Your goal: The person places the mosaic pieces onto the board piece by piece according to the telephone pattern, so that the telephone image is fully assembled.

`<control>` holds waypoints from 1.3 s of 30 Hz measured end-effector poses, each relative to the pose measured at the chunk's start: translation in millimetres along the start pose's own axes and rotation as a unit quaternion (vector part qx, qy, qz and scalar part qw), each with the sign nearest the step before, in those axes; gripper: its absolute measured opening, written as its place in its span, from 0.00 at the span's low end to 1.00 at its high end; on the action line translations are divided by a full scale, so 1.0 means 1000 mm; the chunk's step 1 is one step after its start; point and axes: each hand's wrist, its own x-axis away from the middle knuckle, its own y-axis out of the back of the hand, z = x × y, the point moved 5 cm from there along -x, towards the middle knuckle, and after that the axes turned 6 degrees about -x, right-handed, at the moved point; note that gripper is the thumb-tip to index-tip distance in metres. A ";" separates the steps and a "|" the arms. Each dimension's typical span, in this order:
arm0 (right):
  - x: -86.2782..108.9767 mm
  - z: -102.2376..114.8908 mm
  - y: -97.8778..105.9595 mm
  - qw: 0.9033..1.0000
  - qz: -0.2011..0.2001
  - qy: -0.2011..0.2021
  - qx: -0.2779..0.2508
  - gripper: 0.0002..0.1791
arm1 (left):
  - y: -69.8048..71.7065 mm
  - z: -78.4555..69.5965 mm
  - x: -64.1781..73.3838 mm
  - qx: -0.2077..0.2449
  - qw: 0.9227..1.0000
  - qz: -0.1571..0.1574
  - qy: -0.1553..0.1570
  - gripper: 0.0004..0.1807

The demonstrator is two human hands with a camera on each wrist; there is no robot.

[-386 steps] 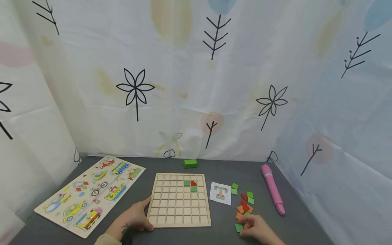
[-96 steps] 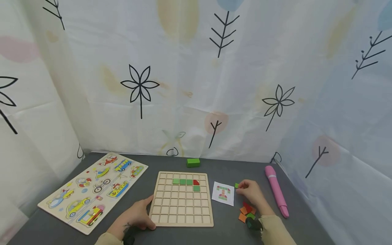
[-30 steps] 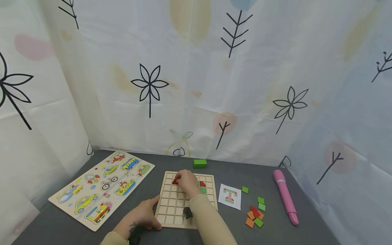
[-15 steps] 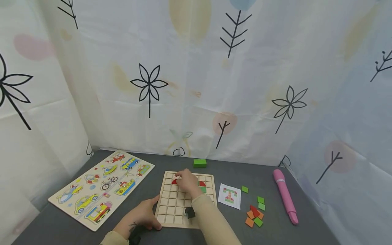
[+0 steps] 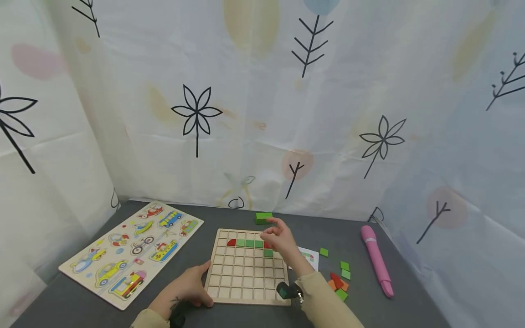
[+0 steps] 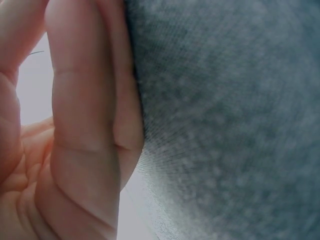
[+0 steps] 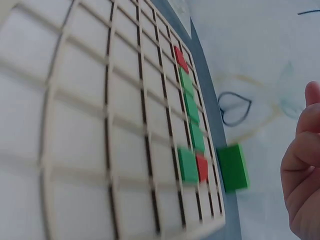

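Note:
A wooden grid board [image 5: 239, 294] lies on the dark table. Its upper row holds a red rounded tile [image 5: 231, 242] at the left, several green square tiles [image 5: 249, 243] and another red tile [image 7: 202, 167], partly covered in the head view. One green tile [image 5: 268, 253] sits a row lower. My left hand [image 5: 186, 288] rests against the board's left edge, thumb at the near corner. Above the board's far right part hovers my right hand [image 5: 280, 239], fingers loosely bent, nothing between them. It partly hides a pattern card [image 5: 313, 257].
Loose green tiles [image 5: 344, 265] and a pile of orange tiles [image 5: 345, 286], red tiles [image 5: 337, 280] and a green tile lie to the right. Beyond them is a pink pen-shaped thing [image 5: 376, 262]. A vehicle puzzle board [image 5: 94, 259] lies left; a green block [image 5: 262, 218] stands behind the grid.
The right hand has left the red tile at the row's left end and moved right and up off the board. Earlier, green tiles were added to that row. The left hand stays at the board's edge.

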 end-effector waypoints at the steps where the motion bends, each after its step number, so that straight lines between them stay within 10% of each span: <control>1: 0.006 0.001 0.009 1.000 -0.013 -0.004 -0.002 0.28 | 0.000 0.000 0.000 0.000 1.000 0.000 -0.001 0.61; 19: 0.111 -0.028 0.180 0.957 -0.225 -0.137 0.125 0.30 | 0.003 0.004 -0.001 -0.003 1.000 -0.011 0.003 0.62; 39: 0.150 -0.056 0.190 0.909 -0.154 -0.237 0.306 0.23 | -0.002 0.000 0.002 -0.006 1.000 -0.004 0.008 0.61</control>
